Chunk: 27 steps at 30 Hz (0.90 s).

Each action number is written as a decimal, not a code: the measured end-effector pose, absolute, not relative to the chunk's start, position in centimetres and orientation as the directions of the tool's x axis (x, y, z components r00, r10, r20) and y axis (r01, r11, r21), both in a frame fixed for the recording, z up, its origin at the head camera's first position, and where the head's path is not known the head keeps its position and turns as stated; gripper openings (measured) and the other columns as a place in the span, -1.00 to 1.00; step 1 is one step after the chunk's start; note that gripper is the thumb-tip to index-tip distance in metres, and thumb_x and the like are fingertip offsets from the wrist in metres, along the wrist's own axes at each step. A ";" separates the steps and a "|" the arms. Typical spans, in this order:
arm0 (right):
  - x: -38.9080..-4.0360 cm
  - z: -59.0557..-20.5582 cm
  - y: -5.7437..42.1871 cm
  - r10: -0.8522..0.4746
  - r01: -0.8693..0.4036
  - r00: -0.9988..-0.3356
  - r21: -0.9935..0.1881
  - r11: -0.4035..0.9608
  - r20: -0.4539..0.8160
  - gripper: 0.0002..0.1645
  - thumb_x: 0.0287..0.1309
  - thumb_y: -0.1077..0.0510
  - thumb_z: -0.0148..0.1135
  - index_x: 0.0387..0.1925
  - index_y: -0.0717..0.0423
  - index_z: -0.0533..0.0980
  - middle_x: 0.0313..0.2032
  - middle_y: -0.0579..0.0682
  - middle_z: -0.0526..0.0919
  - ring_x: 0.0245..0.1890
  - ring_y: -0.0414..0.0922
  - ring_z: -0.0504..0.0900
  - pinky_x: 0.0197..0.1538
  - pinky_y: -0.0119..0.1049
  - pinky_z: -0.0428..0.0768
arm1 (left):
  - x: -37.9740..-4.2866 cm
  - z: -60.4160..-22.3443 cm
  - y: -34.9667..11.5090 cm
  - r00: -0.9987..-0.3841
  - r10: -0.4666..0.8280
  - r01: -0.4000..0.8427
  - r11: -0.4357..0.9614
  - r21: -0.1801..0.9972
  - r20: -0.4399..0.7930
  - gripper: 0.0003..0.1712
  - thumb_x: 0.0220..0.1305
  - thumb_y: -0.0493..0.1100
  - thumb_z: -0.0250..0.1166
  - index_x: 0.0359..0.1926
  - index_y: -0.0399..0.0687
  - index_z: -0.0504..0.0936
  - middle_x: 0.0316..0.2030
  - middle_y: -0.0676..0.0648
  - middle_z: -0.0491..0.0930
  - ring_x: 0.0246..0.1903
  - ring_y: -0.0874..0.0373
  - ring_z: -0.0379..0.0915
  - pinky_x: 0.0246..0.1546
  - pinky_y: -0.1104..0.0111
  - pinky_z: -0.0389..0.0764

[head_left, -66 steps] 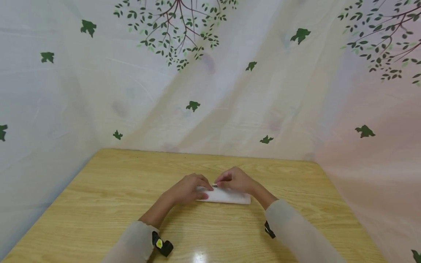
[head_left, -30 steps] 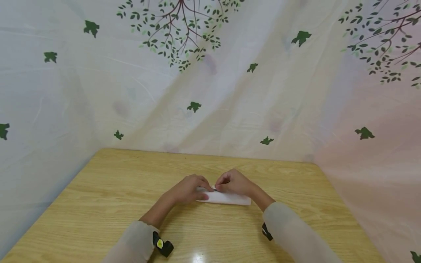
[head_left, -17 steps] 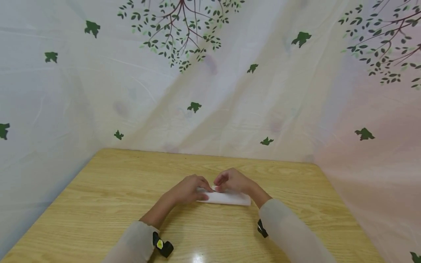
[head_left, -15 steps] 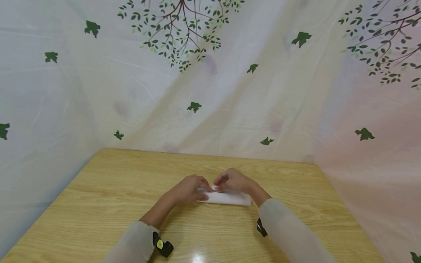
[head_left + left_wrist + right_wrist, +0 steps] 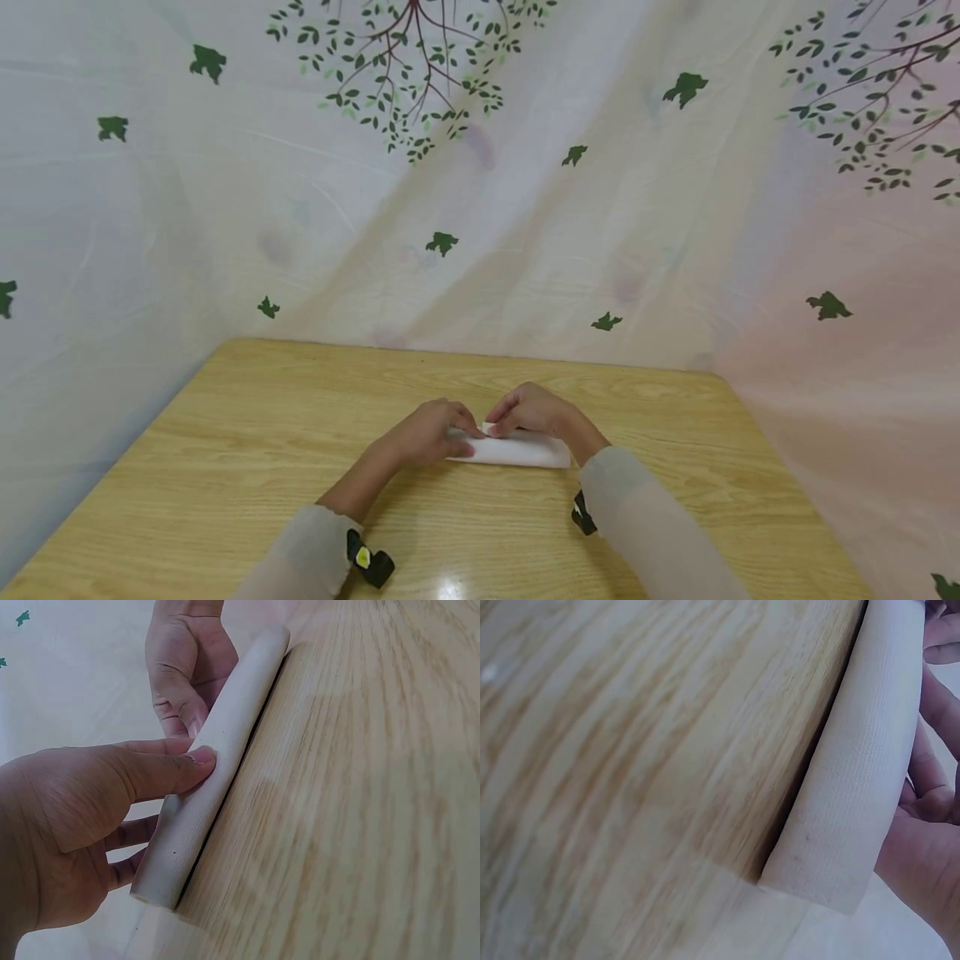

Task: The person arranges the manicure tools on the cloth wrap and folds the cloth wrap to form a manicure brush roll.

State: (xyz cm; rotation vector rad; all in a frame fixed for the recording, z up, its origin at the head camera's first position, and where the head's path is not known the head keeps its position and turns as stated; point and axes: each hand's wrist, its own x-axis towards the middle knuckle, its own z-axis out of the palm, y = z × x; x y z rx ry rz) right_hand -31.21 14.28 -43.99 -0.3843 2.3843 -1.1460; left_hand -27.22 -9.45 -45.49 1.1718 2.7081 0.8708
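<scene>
A white roll with a finely ribbed, cloth-like surface lies lengthwise across the table. My left hand grips its left part, thumb on the near side and fingers behind. Just beyond the roll's top edge, my right hand has its thumb and forefinger together at a small white tab close to my left fingertips. In the right wrist view the roll shows its open right end, with my right fingers behind it. The roll hides my right fingertips in the left wrist view.
The wooden table spreads out on all sides of the roll. Behind it hangs a pale curtain printed with leaves and branches. Black wrist cameras, one of them the left camera, sit under both sleeves.
My right wrist and forearm have swung left, and the right fingertips shifted slightly left. A small dark-and-shiny bit seen at the fingertips earlier is out of sight; the white tab shows there. The left hand stays.
</scene>
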 end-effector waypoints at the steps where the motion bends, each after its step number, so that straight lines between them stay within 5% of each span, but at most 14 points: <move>1: -31.2 -44.0 14.2 -0.431 -0.043 -0.856 -0.790 0.612 -0.287 -0.73 0.06 0.16 0.58 -0.16 0.07 0.78 -0.11 -0.09 0.78 -0.07 -0.18 0.64 0.17 -0.11 0.55 | -27.2 -45.5 -9.5 -0.712 0.686 0.646 0.553 0.526 0.153 -0.76 0.30 -0.16 0.45 -0.02 -0.05 0.81 -0.02 -0.02 0.71 0.03 0.06 0.60 0.11 0.13 0.58; 27: -30.5 -43.5 14.0 -0.423 -0.064 -0.863 -0.772 0.633 -0.275 -0.77 0.08 0.18 0.56 -0.17 0.08 0.77 -0.12 -0.10 0.77 -0.08 -0.16 0.60 0.15 -0.12 0.52 | -27.2 -45.6 -9.4 -0.730 0.669 0.611 0.550 0.569 0.137 -0.77 0.30 -0.18 0.46 -0.04 -0.05 0.82 0.00 -0.03 0.70 0.06 0.03 0.60 0.13 0.10 0.58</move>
